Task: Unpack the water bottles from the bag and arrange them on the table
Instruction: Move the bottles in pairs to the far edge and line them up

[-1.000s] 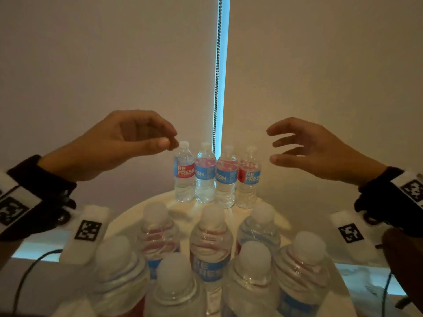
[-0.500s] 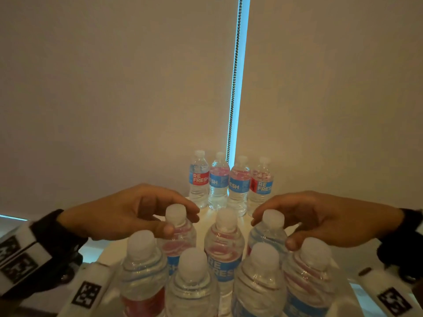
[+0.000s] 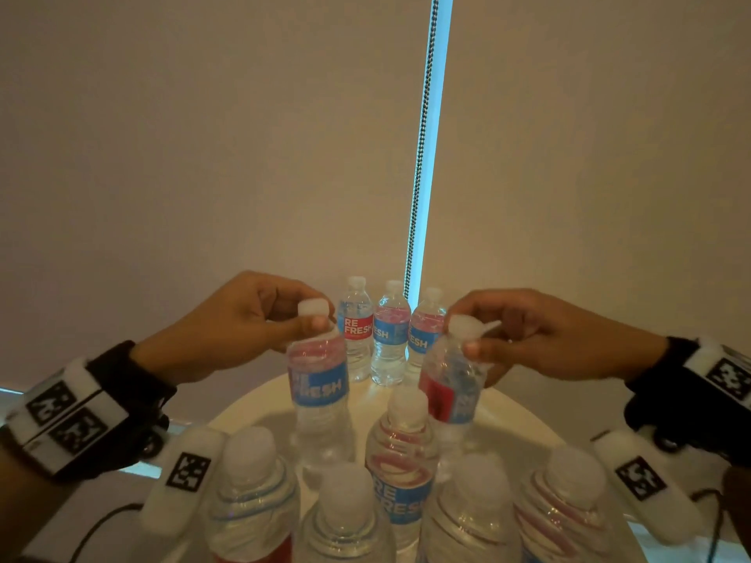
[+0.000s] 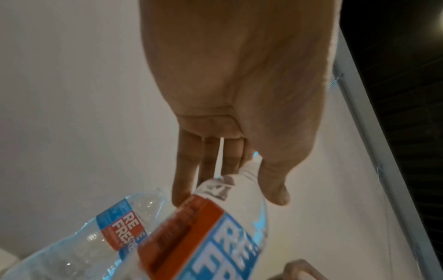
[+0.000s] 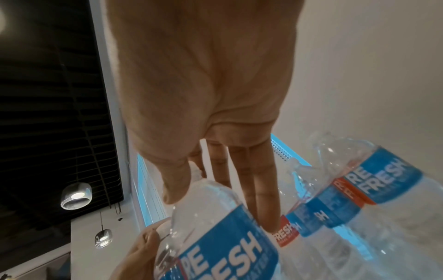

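Clear water bottles with blue and red REFRESH labels. My left hand [image 3: 313, 321] pinches one bottle [image 3: 319, 386] by its white cap and neck and holds it above the table. My right hand [image 3: 467, 339] pinches a second bottle [image 3: 449, 390] the same way, slightly tilted. The left wrist view shows the thumb and fingers around the neck of the left bottle [image 4: 215, 236]. The right wrist view shows the same grip on the right bottle [image 5: 215, 238]. Three bottles of a back row [image 3: 390, 335] stand upright at the table's far edge. No bag is visible.
Several more bottles [image 3: 402, 461] stand in a tight cluster at the near side of the round white table [image 3: 252, 408]. A window blind with a bead chain [image 3: 422, 156] hangs behind. Bare tabletop lies between the cluster and the back row.
Both hands came down onto the near cluster, each took a bottle by the neck, and now hold those two bottles lifted above the table.
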The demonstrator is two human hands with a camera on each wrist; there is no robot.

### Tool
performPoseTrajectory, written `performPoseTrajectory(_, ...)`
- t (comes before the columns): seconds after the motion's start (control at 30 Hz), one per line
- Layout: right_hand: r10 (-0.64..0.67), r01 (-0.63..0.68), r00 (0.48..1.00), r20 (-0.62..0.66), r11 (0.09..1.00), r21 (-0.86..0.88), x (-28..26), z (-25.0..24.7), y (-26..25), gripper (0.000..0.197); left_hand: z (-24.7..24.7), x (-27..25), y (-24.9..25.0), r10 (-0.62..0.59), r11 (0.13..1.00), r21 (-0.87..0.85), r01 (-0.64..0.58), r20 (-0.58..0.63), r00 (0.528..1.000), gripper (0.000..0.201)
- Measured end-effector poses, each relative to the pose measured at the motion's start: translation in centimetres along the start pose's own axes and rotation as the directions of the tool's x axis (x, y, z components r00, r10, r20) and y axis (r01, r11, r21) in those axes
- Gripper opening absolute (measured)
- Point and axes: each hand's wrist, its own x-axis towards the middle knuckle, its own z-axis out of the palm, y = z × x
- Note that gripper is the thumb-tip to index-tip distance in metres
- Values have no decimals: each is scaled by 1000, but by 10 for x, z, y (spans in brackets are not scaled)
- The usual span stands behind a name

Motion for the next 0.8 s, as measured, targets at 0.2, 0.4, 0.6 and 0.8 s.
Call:
performPoseTrajectory(0.2, 14, -31, 993, -118, 990, -141, 54, 1, 0, 32, 3, 40, -13, -16, 996, 85, 32, -177, 984, 29)
performPoseTrajectory(0.4, 56, -119, 965, -256, 964, -238, 94, 19, 19, 29, 14, 68, -38, -42, 969, 229, 95, -227, 973, 28)
performPoseTrajectory(0.6, 61, -161, 951, -305, 936, -314, 112, 33, 38, 26, 28, 78, -57, -59, 964, 238, 120, -247, 967, 24)
performPoseTrajectory(0.8, 69, -171, 952, -299, 928, -330, 116, 36, 49, 26, 32, 83, -67, -73, 958, 251, 136, -245, 967, 27)
